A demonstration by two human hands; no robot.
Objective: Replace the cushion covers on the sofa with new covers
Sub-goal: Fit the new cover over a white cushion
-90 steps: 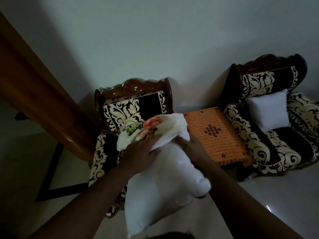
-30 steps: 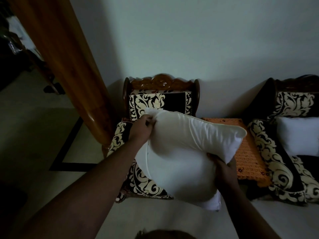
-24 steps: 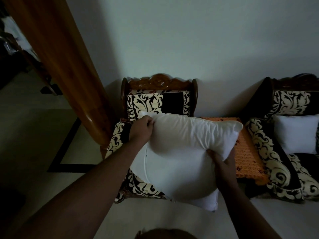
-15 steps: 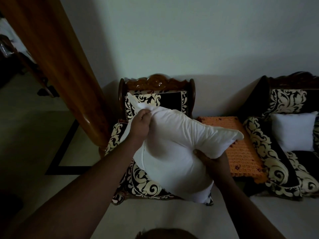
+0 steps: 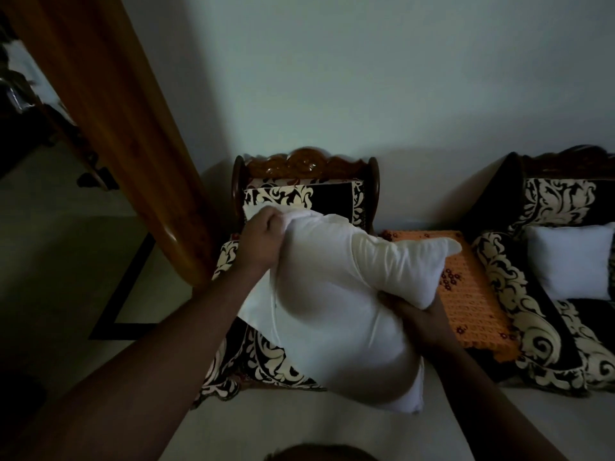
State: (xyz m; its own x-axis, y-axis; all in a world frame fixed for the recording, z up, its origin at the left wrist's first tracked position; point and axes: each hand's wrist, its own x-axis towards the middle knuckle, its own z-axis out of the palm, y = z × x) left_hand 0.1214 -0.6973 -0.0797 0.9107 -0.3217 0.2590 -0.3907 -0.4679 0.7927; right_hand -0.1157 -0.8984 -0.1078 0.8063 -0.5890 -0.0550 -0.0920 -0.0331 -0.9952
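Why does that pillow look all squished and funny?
The white pillow is bare and bent out of shape. The left hand grips its top corner and the right hand squeezes its side, so it bulges and one corner pokes out over the orange mat. It doesn't look torn.

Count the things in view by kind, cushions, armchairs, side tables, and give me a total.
White cushions: 2, one gripped by the left hand and right hand, one on the right armchair's seat
Patterned armchairs: 2
Orange-covered side table: 1
Total: 5
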